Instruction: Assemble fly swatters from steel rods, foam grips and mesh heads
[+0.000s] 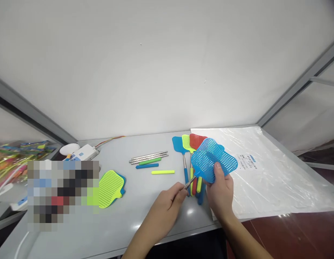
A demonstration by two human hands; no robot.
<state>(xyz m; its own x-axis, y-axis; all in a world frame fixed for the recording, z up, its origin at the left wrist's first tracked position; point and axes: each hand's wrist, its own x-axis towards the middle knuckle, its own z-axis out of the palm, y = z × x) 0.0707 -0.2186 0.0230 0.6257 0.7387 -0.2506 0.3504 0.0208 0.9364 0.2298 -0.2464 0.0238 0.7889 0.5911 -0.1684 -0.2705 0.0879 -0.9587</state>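
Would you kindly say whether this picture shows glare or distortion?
In the head view, glare shines on the grey table beneath the left hand, the plastic sheet gleams, wide-angle distortion slants the wall edges, and a pixelated patch hides the lower left.

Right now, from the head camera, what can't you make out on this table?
Head view, lower left: whatever lies under the pixelated patch.
Head view: the printed label on the plastic sheet, too small to read.
Head view: parts of the stacked fly swatters, hidden by the blue fly swatter and right hand.
Head view: the colourful packets, cut off by the left edge.
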